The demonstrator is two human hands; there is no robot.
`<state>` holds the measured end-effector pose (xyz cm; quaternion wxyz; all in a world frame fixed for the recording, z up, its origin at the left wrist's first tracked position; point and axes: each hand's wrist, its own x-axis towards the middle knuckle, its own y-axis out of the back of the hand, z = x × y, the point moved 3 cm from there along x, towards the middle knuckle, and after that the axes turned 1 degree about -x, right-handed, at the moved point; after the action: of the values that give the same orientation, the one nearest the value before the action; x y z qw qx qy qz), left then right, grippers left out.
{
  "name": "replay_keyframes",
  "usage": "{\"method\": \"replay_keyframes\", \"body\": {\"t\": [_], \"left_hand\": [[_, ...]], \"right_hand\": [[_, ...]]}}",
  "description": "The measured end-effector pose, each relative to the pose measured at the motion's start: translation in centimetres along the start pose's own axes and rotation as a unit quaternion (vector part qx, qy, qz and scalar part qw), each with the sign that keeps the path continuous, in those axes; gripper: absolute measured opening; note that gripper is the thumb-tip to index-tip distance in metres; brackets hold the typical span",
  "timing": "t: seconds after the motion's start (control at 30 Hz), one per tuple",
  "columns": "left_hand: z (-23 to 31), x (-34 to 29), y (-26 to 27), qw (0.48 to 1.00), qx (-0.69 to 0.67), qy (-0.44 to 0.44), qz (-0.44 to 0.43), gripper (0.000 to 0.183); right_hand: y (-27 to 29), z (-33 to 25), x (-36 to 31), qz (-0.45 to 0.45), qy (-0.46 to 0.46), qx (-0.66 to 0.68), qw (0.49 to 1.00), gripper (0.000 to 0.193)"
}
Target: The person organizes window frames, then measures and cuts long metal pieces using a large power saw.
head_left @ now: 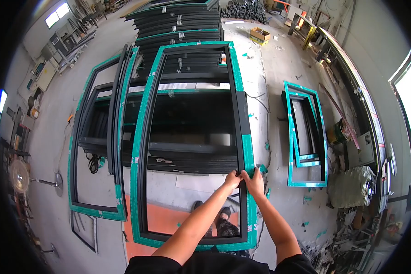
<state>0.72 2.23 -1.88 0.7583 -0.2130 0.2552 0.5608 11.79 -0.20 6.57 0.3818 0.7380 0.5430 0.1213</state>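
A tall rectangular window frame (249, 155), dark with green protective film along its outer faces, stands before me. Both my hands are on its right-hand upright, side by side, below mid-height. My left hand (233, 179) is closed at the inner edge of that upright, its fingers bunched against the dark profile. Close beside it, my right hand (255, 181) grips the outer edge, thumb toward the left hand. Whether a thin strip lies between my fingers is too small to tell. Part of the upright above my hands shows dark, without green film.
A second green-filmed frame (98, 212) stands at left, with dark bars leaning on it. Stacked dark profiles (178, 27) rise behind. Smaller frames (324, 137) stand at right. A fan (20, 176) is far left; a cardboard box (259, 35) sits on the floor. An orange sheet (164, 219) lies underfoot.
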Motion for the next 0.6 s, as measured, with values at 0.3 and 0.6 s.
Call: {"method": "replay_keyframes", "body": {"t": [0.3,0.6], "left_hand": [[2.8,-1.7,0.6,0.999,-0.021,-0.009,-0.029,0.040],[1.2,-1.7,0.7,0.998,0.042,-0.038,-0.009,0.044]], "right_hand": [[-2.0,-7.9,12.4,0.086,0.000,-0.147,0.985,0.079],[-2.9,-13.5,20.1,0.069,-0.056,-0.140,0.986,0.066]]}}
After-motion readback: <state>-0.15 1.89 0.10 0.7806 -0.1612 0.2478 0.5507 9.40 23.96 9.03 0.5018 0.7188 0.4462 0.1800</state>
